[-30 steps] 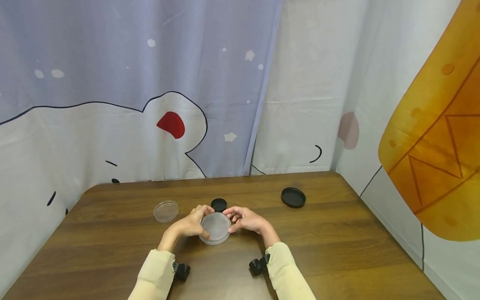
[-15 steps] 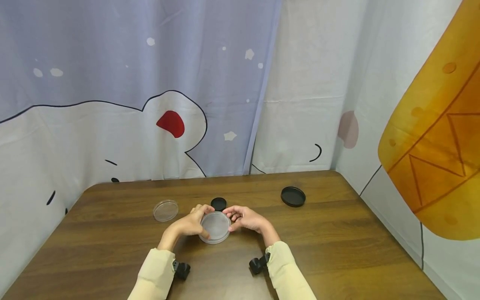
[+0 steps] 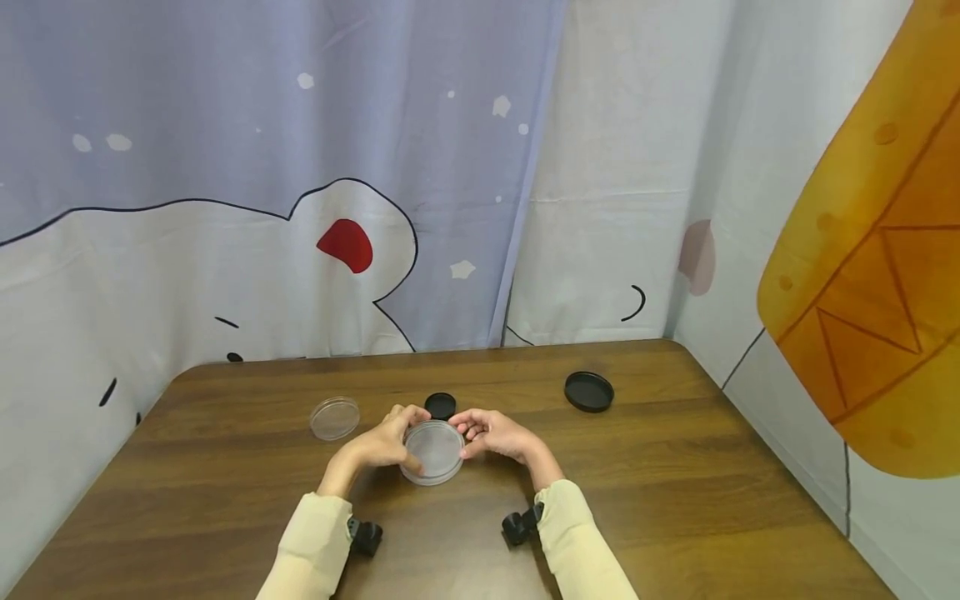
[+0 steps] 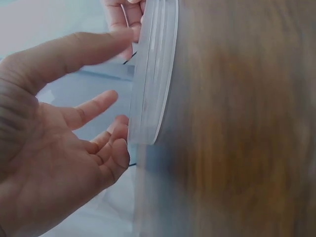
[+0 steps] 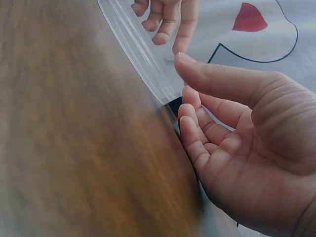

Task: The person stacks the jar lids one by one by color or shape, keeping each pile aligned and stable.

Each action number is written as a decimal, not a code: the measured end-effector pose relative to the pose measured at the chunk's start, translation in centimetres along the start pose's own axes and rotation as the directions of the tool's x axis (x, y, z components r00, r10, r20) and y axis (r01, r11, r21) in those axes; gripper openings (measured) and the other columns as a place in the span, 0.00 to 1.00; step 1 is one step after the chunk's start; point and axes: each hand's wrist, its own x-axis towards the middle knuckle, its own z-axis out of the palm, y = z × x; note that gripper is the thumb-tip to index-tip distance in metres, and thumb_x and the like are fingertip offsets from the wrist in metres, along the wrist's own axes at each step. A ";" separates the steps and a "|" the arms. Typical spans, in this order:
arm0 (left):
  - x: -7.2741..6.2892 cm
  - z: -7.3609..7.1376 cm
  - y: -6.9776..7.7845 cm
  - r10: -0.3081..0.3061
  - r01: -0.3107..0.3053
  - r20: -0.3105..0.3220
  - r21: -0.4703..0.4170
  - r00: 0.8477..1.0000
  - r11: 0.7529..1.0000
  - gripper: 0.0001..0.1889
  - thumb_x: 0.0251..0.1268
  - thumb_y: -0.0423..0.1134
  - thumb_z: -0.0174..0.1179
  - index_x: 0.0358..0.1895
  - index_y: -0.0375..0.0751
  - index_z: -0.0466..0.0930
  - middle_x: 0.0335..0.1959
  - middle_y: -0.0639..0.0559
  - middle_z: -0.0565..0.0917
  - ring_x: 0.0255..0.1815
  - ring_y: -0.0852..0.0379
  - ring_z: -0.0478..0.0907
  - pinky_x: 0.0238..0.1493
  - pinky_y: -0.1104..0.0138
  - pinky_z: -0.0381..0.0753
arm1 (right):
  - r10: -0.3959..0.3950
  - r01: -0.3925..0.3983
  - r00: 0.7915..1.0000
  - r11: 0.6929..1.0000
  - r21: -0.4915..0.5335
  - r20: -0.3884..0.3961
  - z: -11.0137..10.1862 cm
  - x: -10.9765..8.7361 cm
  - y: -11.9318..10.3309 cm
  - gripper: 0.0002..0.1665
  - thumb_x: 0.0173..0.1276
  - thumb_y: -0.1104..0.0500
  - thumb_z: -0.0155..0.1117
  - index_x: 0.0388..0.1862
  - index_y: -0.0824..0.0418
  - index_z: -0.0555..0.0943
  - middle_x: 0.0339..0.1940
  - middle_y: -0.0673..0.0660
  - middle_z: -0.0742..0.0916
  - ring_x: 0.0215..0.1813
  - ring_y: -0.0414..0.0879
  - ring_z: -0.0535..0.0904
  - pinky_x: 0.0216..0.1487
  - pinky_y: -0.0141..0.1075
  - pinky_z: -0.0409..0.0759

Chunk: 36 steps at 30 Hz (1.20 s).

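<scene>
A clear petri dish [image 3: 433, 450] with a ridged, layered-looking side lies flat on the table between both hands. My left hand [image 3: 384, 442] holds its left side, thumb on the near edge and fingers around the far edge. At the right rim, my right hand [image 3: 495, 437] holds it with thumb and index finger, the other fingers curled in. In the left wrist view, the dish wall [image 4: 154, 74] stands out beside the left thumb. The right wrist view has the right thumb at the dish's edge [image 5: 143, 54]. Just beyond the dish sits a small black round dish [image 3: 440, 405], partly covered by it.
Another clear round dish [image 3: 334, 418] lies on the left of the wooden table [image 3: 697, 500]. A larger black round dish [image 3: 588, 392] is at the back right. Printed curtains [image 3: 450, 167] hang behind the table's far edge.
</scene>
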 end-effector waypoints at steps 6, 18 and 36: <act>0.0 -1.4 -0.2 0.004 -0.008 -0.059 -0.065 0.998 0.998 0.42 0.44 0.37 0.74 0.63 0.26 0.62 0.55 0.30 0.69 0.54 0.40 0.68 0.56 0.51 0.71 | -0.006 0.009 0.997 0.999 0.035 -0.082 -0.2 0.2 -0.1 0.28 0.59 0.69 0.67 0.60 0.72 0.75 0.44 0.57 0.83 0.41 0.37 0.76 0.46 0.26 0.77; -4.5 -7.1 -1.8 -0.116 0.060 -0.261 -0.212 0.958 0.975 0.46 0.56 0.43 0.70 0.72 0.34 0.52 0.63 0.29 0.65 0.63 0.34 0.65 0.58 0.51 0.72 | -0.125 0.161 0.959 0.979 0.127 -0.256 4.7 2.0 -5.8 0.27 0.63 0.68 0.65 0.61 0.72 0.73 0.51 0.72 0.81 0.39 0.35 0.78 0.47 0.29 0.80; -8.5 -8.0 -9.9 -0.316 0.196 -0.188 -0.473 0.930 0.859 0.49 0.65 0.43 0.61 0.76 0.28 0.35 0.75 0.25 0.47 0.75 0.31 0.46 0.74 0.38 0.45 | 0.141 -0.104 0.955 0.983 0.152 -0.261 13.1 8.6 -7.4 0.47 0.59 0.62 0.71 0.75 0.59 0.60 0.75 0.63 0.67 0.70 0.61 0.70 0.69 0.51 0.69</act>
